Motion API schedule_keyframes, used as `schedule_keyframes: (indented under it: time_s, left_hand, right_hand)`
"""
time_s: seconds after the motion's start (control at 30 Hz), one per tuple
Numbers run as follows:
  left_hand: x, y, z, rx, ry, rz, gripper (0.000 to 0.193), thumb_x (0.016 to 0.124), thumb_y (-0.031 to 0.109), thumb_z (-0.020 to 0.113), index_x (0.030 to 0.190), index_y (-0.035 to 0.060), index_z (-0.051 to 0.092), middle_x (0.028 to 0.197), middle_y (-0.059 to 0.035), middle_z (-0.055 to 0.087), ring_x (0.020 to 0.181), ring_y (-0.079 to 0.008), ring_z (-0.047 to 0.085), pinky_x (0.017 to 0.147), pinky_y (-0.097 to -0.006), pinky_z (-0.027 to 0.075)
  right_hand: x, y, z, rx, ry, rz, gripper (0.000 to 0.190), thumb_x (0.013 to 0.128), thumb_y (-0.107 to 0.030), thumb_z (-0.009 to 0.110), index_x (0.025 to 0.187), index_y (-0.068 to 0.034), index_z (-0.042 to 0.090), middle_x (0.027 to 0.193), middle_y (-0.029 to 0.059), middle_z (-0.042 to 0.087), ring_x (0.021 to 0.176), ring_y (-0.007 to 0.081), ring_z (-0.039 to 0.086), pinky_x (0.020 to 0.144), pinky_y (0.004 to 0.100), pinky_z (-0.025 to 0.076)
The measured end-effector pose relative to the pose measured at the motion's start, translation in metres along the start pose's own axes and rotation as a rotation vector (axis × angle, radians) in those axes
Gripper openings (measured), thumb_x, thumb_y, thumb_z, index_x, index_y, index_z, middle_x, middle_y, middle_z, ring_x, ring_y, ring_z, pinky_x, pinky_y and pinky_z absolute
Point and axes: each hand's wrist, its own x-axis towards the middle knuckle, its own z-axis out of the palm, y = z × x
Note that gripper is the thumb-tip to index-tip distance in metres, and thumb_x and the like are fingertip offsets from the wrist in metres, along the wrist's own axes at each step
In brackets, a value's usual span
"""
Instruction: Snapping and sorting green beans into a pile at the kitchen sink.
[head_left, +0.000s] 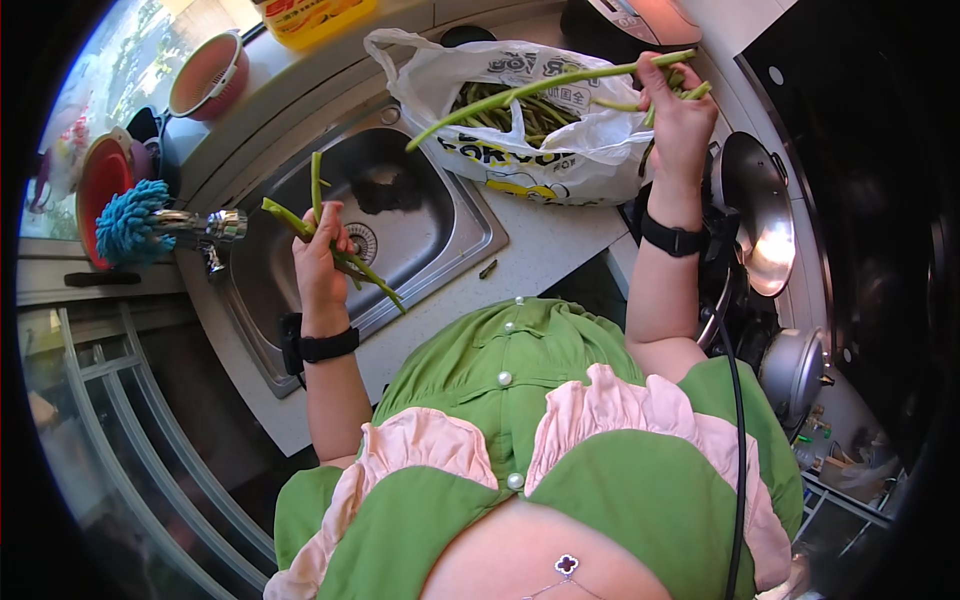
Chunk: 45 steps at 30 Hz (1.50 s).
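Observation:
Over the near side of a stainless steel sink (420, 225), my left hand (324, 251) grips a few short green stem pieces (289, 217) that stick out on both sides of the fist. My right hand (679, 112), raised at the right of a white plastic bag (540, 172), holds several green stems (525, 88). One long stem reaches leftward from it across the bag's mouth. Inside the open bag lies a heap of darker green stems (480, 109). A dark clump (386, 193) sits in the sink basin, near the drain strainer (361, 244).
A chrome faucet (225, 225) with a blue fluffy cover stands left of the sink. Pink colander (208, 79), red basin (101, 187) and yellow container (315, 19) line the windowsill. A stem scrap (488, 268) lies on the counter. Right are a steel wok (757, 217) and a pot (791, 371).

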Motion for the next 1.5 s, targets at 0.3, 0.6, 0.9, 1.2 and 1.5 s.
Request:
schedule_keyframes:
  time_s: [0.3, 0.6, 0.9, 1.2, 1.5]
  left_hand:
    - [-0.006, 0.035, 0.008, 0.063, 0.009, 0.050, 0.040, 0.083, 0.032, 0.054, 0.052, 0.0107, 0.041, 0.044, 0.0055, 0.031, 0.036, -0.0046, 0.027, 0.036, -0.0200, 0.022]
    - [-0.024, 0.025, 0.039, 0.389, -0.459, -0.259, 0.028, 0.083, 0.028, 0.054, 0.090, 0.0009, 0.058, 0.054, 0.0035, 0.045, 0.044, -0.0048, 0.043, 0.040, -0.0161, 0.031]
    - [-0.017, 0.023, 0.027, 0.338, -0.381, -0.206, 0.019, 0.082, 0.022, 0.057, 0.081, 0.0032, 0.055, 0.057, -0.0004, 0.052, 0.044, -0.0052, 0.045, 0.040, -0.0178, 0.035]
    - [-0.011, 0.024, 0.024, 0.868, -0.388, 0.070, 0.017, 0.080, 0.015, 0.059, 0.089, 0.0019, 0.057, 0.064, 0.0000, 0.058, 0.053, -0.0030, 0.045, 0.048, -0.0185, 0.036]
    - [-0.002, 0.001, 0.009, 1.092, -0.403, 0.371, 0.013, 0.077, 0.009, 0.059, 0.088, 0.0023, 0.058, 0.072, -0.0052, 0.062, 0.067, -0.0139, 0.058, 0.061, -0.0248, 0.044]
  right_hand:
    - [-0.053, 0.014, 0.040, 0.134, -0.324, 0.325, 0.011, 0.072, -0.012, 0.067, 0.080, -0.004, 0.064, 0.062, -0.0010, 0.056, 0.048, 0.0046, 0.044, 0.042, 0.0175, 0.034]
    - [-0.090, 0.009, 0.081, 0.181, -0.581, 0.385, 0.020, 0.072, -0.003, 0.064, 0.092, -0.002, 0.060, 0.072, 0.0016, 0.058, 0.061, 0.0048, 0.052, 0.055, 0.0174, 0.042]
    - [-0.073, 0.023, 0.061, -0.075, -0.677, 0.461, 0.019, 0.077, -0.009, 0.060, 0.094, 0.000, 0.060, 0.071, 0.0037, 0.059, 0.066, 0.0073, 0.056, 0.051, 0.0192, 0.043]
    - [-0.090, 0.022, 0.062, -0.021, -1.149, 0.626, 0.021, 0.081, -0.025, 0.057, 0.081, -0.004, 0.062, 0.059, -0.0022, 0.053, 0.053, 0.0029, 0.044, 0.047, 0.0175, 0.034]
    - [-0.126, 0.046, 0.065, -0.590, -0.919, -0.036, 0.019, 0.080, -0.021, 0.046, 0.075, -0.005, 0.056, 0.056, 0.0085, 0.054, 0.049, 0.0225, 0.053, 0.048, 0.0329, 0.042]
